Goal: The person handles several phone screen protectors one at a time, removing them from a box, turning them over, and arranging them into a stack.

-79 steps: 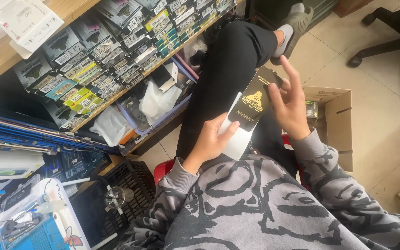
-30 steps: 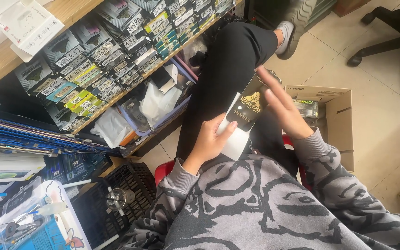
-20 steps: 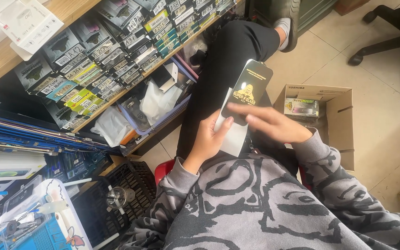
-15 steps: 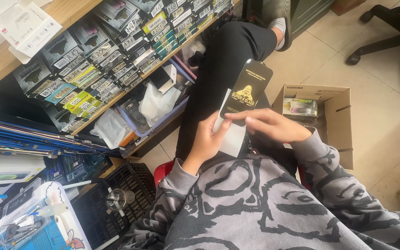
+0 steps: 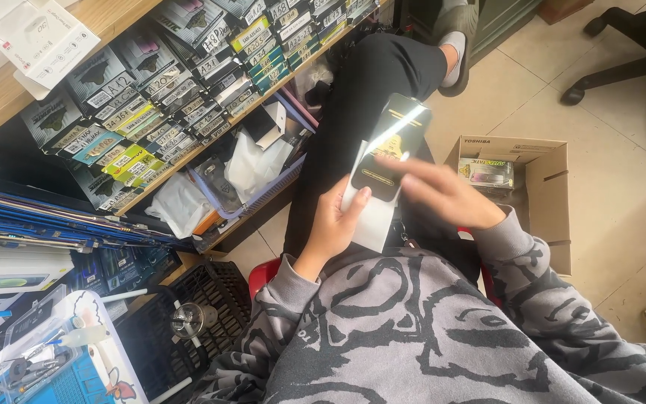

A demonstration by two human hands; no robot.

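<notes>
A flat black packet (image 5: 392, 142) with a shiny glare streak is held up over my lap. Behind it lies a white sleeve (image 5: 373, 221). My left hand (image 5: 333, 228) grips both from below, thumb on the black packet's lower edge. My right hand (image 5: 443, 193) comes in from the right, blurred, its fingers laid across the lower part of the black packet. My black trouser leg (image 5: 371, 90) stretches away underneath.
A wooden shelf (image 5: 9, 97) at left carries rows of labelled packets (image 5: 166, 82). Below it are plastic bags (image 5: 252, 161) and a black crate (image 5: 188, 329). An open cardboard box (image 5: 543, 176) stands on the tiled floor at right, an office chair base (image 5: 629, 60) beyond.
My right hand has slid from the packet's right edge down across its face. The black packet has shifted slightly up and away and now catches the light.
</notes>
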